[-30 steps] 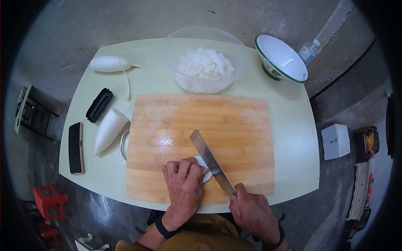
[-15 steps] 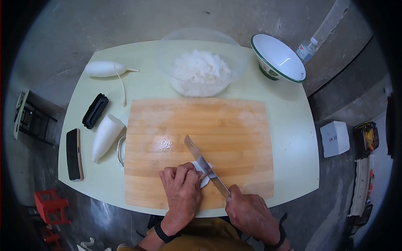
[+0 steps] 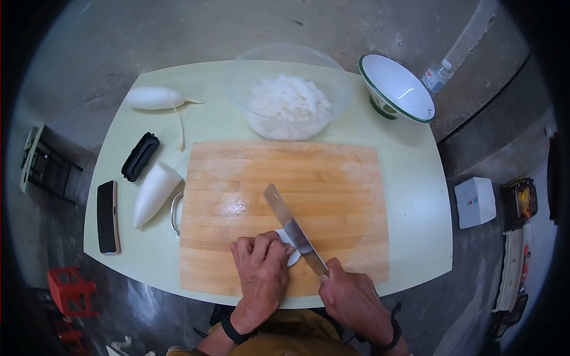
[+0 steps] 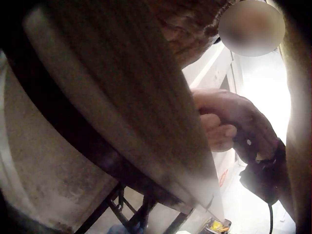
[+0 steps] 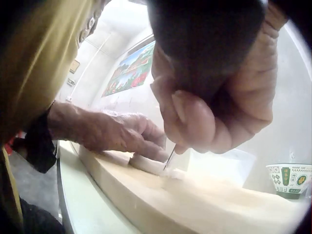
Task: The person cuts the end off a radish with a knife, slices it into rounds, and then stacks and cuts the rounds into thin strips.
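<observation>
As the right hand (image 3: 353, 296) grips the knife (image 3: 297, 231), the left hand (image 3: 260, 267) has its curled grip on a white piece (image 3: 294, 258) under its fingers; cutting seems well along, shreds (image 3: 288, 98) heaped beyond, two radishes (image 3: 155, 193) leftward probably left to cut.

Cutting board (image 3: 332, 178): wood, with visible grain; a glossy patch on the left half, duller elsewhere
Knife (image 3: 278, 204): smooth metal blade, with a shine
White slice (image 3: 284, 237): smooth
Far-left root (image 3: 148, 98): smooth, with a soft sheen
Near-left cut root (image 3: 153, 196): smooth skin
Large see-through bowl (image 3: 329, 68): looks like thin, smooth plastic
White shreds (image 3: 288, 98): rough, loose texture
Green-rimmed bowl (image 3: 398, 83): smooth and glossy; ceramic or plastic, cannot tell which
Tabletop (image 3: 415, 207): smooth, with a faint sheen
Phone (image 3: 107, 216): dark, smooth face
Black case (image 3: 140, 157): looks like plastic, with slight highlights
Curved handle (image 3: 174, 213): shiny metal
Red stool (image 3: 71, 291): plastic
Bottle (image 3: 436, 77): clear plastic
Brown garment (image 3: 291, 335): cloth
Floor (image 3: 142, 302): polished-looking, with glossy reflections
</observation>
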`<state>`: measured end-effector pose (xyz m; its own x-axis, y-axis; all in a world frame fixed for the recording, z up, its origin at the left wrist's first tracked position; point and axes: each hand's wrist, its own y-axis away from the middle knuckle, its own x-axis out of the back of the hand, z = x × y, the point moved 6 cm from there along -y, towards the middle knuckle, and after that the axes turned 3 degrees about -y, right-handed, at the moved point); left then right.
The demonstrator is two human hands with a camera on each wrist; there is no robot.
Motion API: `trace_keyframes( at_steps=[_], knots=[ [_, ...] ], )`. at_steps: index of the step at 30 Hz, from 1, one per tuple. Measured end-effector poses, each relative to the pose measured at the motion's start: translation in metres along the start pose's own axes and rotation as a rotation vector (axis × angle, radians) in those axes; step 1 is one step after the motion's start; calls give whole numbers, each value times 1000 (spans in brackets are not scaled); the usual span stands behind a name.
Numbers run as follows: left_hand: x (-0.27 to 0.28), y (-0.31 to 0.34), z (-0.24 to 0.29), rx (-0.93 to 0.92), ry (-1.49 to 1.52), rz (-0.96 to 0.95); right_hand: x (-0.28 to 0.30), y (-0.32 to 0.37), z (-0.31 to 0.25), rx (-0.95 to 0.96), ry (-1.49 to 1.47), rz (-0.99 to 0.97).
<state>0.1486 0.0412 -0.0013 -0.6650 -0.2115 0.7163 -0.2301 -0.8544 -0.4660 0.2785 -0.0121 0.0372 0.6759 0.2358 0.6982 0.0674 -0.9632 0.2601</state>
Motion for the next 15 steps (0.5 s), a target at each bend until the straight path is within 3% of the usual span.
trace_keyframes(
  at_steps=[7,15],
  knots=[
    [-1,0,0,18,7,-13,6,15,-3,-111,62,-2],
    [1,0,1,15,4,1,3,16,-3,-70,80,8]
  ],
)
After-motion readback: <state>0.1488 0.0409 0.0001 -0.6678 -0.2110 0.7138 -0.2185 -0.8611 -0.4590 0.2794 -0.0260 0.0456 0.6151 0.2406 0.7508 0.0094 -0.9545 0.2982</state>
